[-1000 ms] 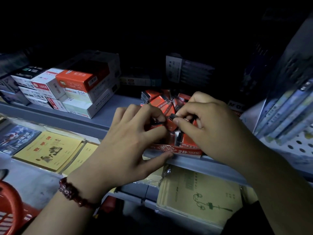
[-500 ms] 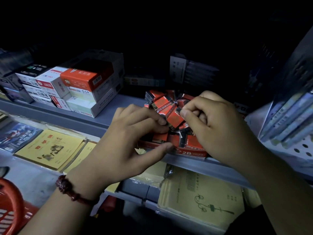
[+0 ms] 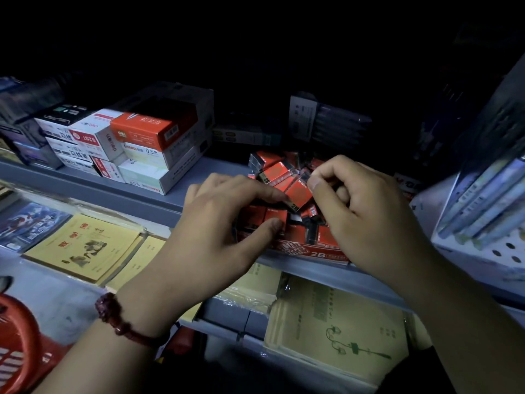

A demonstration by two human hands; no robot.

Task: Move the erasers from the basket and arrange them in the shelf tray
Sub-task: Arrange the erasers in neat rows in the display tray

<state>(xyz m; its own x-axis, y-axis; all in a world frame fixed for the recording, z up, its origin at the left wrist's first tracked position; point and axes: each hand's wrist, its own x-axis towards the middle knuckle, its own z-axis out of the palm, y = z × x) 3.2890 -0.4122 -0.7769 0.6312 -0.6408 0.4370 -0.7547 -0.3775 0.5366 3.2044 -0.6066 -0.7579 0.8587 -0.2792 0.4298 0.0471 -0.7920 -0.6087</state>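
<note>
1. Nearest, at the lower left corner, the curved rim of a red plastic basket (image 3: 20,345) shows; its inside is out of sight.
2. Just beyond it runs a grey lower shelf (image 3: 56,302) carrying flat stock: a blue picture booklet (image 3: 31,223) at the left, yellow exercise books (image 3: 82,248) beside it, and plastic-wrapped pale notebooks (image 3: 335,328) further right.
3. Above these, a dark red bead bracelet (image 3: 119,322) circles the left wrist, and the left hand (image 3: 216,231) reaches over the front lip of the grey upper shelf (image 3: 119,191).
4. At that shelf's front edge sits the shelf tray (image 3: 312,251), a red carton marked 2B. The erasers (image 3: 275,172) in it wear red sleeves; some stand upright in the front row, while others lie tilted in a heap behind.
5. Over the tray the right hand (image 3: 366,211) has its fingers curled, thumb and forefinger pinching the held eraser (image 3: 298,194), which is tilted. The left hand's fingers are mostly stretched: the forefinger tip touches that eraser's lower end, and the thumb rests against an upright eraser in the front row.
6. Left of the tray, on the same shelf, stand stacked stationery boxes (image 3: 142,143), white and orange-red. At the right, a white perforated panel (image 3: 508,251) carries leaning pen packs (image 3: 491,191).
7. Farthest back, a hanging-card pen pack (image 3: 326,120) stands in deep shadow; the shelf's rear and everything above it are too dark to make out.
</note>
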